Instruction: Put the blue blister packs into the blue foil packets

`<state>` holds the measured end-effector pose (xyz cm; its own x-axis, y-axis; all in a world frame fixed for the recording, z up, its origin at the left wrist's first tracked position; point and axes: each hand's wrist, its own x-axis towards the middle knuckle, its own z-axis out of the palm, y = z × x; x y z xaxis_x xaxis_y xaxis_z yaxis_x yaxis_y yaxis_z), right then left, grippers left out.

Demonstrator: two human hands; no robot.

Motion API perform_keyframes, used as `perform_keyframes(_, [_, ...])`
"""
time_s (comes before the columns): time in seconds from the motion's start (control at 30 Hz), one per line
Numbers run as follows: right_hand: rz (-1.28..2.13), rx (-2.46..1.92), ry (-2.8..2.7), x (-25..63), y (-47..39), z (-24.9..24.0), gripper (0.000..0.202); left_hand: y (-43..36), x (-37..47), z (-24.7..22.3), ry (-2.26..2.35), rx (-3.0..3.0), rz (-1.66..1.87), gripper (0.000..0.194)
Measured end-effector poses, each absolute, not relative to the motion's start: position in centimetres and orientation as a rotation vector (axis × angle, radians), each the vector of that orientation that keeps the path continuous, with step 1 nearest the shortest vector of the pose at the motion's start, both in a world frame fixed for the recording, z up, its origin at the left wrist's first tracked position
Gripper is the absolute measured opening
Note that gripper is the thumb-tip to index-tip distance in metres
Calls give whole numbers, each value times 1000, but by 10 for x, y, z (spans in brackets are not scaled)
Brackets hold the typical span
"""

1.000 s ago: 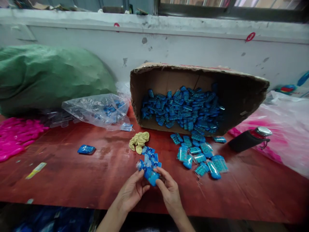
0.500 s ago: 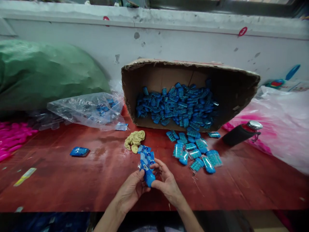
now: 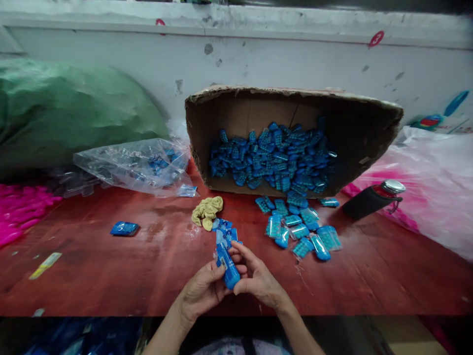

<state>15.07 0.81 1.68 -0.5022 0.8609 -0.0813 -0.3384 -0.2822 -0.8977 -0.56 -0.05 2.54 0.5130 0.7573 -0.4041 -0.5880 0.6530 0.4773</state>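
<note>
Near the front of the red table, a small rounded blue plastic case (image 3: pixel 231 274) with a printed label is held between my hands. My left hand (image 3: pixel 202 291) has its thumb and fingers closed around the case's left side. On the other side, the thumb and fingertips of my right hand (image 3: pixel 260 283) press against it. Just beyond the case lie blue printed cards or sachets (image 3: pixel 226 231), partly covered by it. A crumpled pale yellow cloth-like piece (image 3: pixel 207 211) rests behind them. Several similar blue packs (image 3: pixel 299 230) are scattered to the right.
A cardboard box (image 3: pixel 244 101) on its side holds a heap of blue packs. A dark-sleeved bottle (image 3: pixel 364 201) stands tilted-looking at right, beside a pink-white plastic bag (image 3: pixel 436 187). At left are a clear bag (image 3: pixel 125 165), a green sack (image 3: pixel 74 108) and a lone blue packet (image 3: pixel 124 228).
The blue case has turned slightly in my hands and its printed side shows more fully. Both hands stay closed on it. The whole view has shifted a little.
</note>
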Motion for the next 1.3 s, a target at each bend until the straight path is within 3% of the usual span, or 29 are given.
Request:
perform_keyframes(0.3, [1821,-800,-1140,152,9,9,71,-10,11,20,730,188,940,13])
perform_keyframes(0.53, [1619,-899,-1212,151,7,1,59,-12,21,26,890,110,1001,19])
perform_keyframes(0.8, [1638,-887,-1222,148,10,-8,57,-12,10,26,847,187,1012,20])
perform_keyframes(1.0, [1524,-1018,-1306,141,17,0,33,-8,-29,19,1152,132,1191,8])
perform_keyframes(1.3, [1330,-999,-1535,113,7,14,36,-9,-20,22,1054,184,1177,26])
